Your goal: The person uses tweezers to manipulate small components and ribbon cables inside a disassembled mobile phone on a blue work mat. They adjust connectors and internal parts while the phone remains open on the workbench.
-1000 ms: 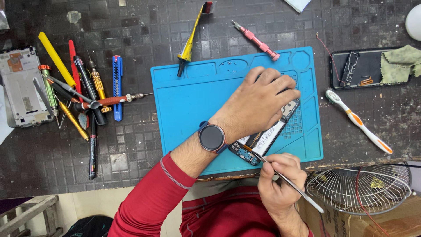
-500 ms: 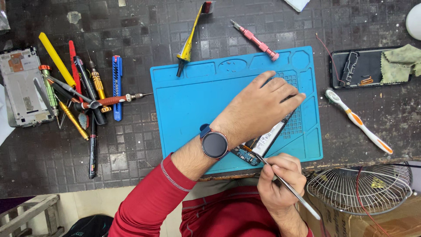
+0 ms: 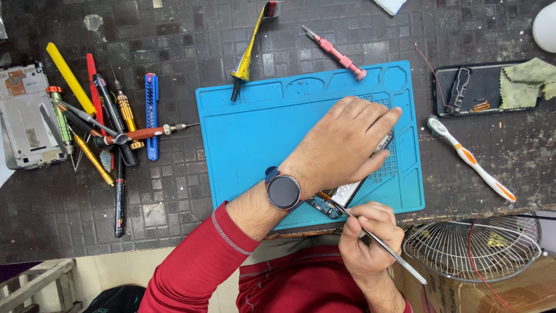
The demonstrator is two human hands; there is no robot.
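Low in the middle of the frame, the left hand (image 3: pixel 341 148) lies flat on the open phone (image 3: pixel 347 191) on the blue mat (image 3: pixel 255 133), while the right hand (image 3: pixel 370 237) pinches thin tweezers (image 3: pixel 376 240) touching the phone's near end.

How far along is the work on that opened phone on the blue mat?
Done: the phone lies opened on the blue mat, its circuit board exposed, and tiny screws sit in a mat tray. In hand: the left hand presses the phone down while the right hand works a thin metal tool at the board's lower end. Left: the phone is open, with loose parts in the black tray.
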